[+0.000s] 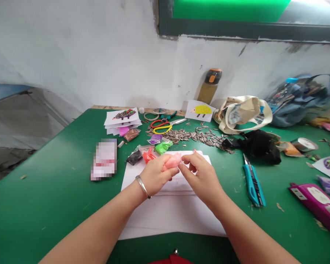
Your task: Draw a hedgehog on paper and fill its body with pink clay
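My left hand (157,175), with a silver bangle at the wrist, is wrapped round a small clear bag of pink modelling clay (172,161). At the right end of that bag, my right hand (199,172) pinches its edge between thumb and finger. Both hands hover over white paper sheets (165,216), and a faint line drawing shows partly under them. Just beyond my left hand lie bags of red clay (148,156), black clay (134,157), green clay (163,147) and purple clay (155,139).
Sunflower seeds (181,135) lie scattered behind the sheets, near scissors (167,126). Seed-decorated cards (122,119) and a phone-like item (103,159) are at left. A blue utility knife (253,183), a magenta case (316,205), a cloth bag (244,113) and a bottle (209,86) stand rightward.
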Demonstrator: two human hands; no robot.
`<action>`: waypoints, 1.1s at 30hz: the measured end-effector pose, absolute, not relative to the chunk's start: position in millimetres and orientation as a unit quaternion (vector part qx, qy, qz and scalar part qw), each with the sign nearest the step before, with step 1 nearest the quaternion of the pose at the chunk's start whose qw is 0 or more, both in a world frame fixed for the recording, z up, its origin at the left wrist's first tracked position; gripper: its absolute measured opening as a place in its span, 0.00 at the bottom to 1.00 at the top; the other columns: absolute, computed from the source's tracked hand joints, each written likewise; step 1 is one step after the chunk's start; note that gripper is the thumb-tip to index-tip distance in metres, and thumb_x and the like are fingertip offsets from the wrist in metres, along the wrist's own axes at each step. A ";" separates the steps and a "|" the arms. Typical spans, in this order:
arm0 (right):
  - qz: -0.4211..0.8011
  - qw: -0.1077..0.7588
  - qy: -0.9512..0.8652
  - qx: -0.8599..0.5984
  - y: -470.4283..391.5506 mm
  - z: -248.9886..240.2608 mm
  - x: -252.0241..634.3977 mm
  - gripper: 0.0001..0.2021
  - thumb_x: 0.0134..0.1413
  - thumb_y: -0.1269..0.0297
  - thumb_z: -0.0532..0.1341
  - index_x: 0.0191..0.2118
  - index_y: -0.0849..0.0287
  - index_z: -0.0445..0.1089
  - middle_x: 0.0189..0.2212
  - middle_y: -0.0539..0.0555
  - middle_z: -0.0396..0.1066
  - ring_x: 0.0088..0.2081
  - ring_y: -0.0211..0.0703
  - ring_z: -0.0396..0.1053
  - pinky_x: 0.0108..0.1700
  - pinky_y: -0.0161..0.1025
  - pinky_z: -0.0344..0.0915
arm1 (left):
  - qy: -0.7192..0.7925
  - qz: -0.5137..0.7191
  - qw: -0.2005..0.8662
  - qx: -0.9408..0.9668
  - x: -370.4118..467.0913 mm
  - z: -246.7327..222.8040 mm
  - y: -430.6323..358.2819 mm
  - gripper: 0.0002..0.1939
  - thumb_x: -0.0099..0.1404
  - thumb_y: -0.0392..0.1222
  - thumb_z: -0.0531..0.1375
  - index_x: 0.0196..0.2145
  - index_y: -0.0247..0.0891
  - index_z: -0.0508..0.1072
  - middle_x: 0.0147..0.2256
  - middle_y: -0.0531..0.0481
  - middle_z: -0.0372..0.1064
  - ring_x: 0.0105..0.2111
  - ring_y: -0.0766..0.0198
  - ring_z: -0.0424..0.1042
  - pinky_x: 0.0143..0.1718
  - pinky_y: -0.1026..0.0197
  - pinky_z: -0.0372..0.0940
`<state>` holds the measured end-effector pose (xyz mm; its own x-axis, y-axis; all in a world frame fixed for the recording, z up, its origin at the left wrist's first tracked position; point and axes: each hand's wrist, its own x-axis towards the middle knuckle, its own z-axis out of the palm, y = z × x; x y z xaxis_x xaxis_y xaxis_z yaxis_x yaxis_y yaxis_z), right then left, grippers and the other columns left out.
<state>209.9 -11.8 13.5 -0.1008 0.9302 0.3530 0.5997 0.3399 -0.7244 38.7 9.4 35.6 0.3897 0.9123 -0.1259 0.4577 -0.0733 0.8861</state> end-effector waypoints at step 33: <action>0.301 0.391 -0.746 -0.448 -12.7 27.2 226.9 0.15 0.64 0.67 0.53 0.47 0.42 0.74 0.36 0.46 0.74 0.38 0.37 0.71 0.66 0.61 0.35 | 0.410 0.249 0.618 0.623 33.0 37.8 17.5 0.28 0.64 0.66 0.51 0.26 0.36 0.65 0.14 0.57 0.59 0.14 0.71 0.61 0.16 0.69 0.58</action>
